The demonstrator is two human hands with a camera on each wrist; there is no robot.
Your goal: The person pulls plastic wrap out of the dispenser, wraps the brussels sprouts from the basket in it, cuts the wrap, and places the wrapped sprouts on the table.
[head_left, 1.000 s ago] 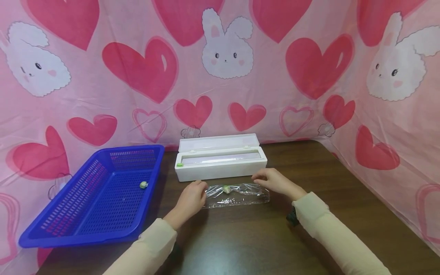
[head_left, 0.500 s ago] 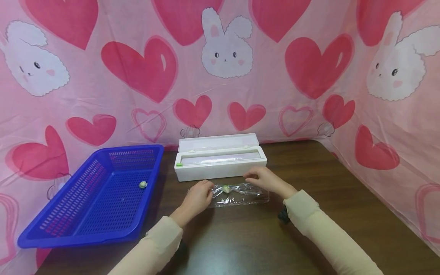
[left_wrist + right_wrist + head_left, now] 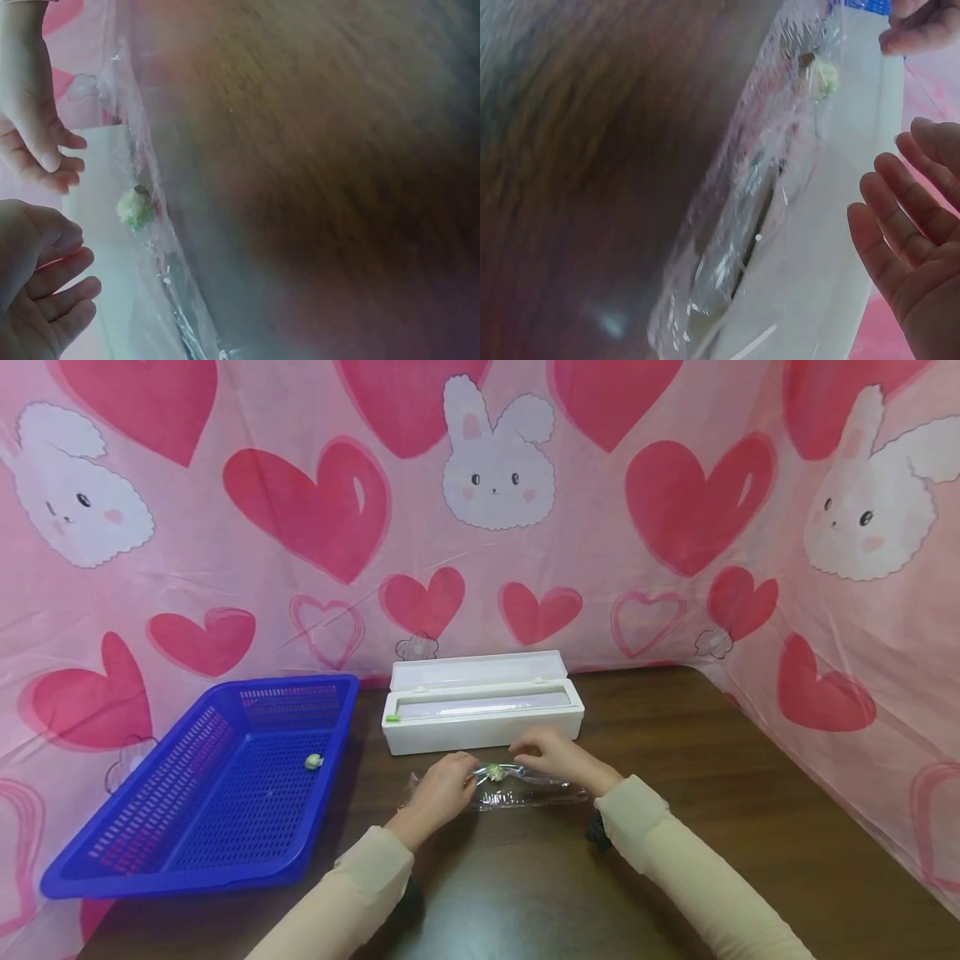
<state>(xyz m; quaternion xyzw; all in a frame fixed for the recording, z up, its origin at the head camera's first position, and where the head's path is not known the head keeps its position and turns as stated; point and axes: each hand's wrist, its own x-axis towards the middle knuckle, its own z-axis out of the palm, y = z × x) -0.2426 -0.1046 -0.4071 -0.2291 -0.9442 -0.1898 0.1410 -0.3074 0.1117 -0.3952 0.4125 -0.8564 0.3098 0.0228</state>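
A small round pale green-and-white vegetable (image 3: pixel 494 772), possibly a Brussels sprout, lies on a strip of clear plastic wrap (image 3: pixel 517 797) on the table. My left hand (image 3: pixel 442 789) is just left of the vegetable, over the wrap; its loosely bent fingers (image 3: pixel 64 304) hold nothing visible. To the right, my right hand (image 3: pixel 558 756) hovers above the wrap, fingers relaxed and apart in the right wrist view. Behind the wrap stands a white cling-film dispenser (image 3: pixel 483 731) with its lid raised and a green slider at its left end.
At left sits a blue perforated plastic basket (image 3: pixel 187 885), with another small green-and-white vegetable (image 3: pixel 313 762) inside. The brown wooden table (image 3: pixel 712 793) extends to the right and front. A pink heart-and-rabbit cloth (image 3: pixel 585 552) hangs behind and at both sides.
Both hands have moved inward toward the vegetable, the left one rightward and the right one leftward. More of the wrap's left end shows now. Vegetable, dispenser and basket stay put.
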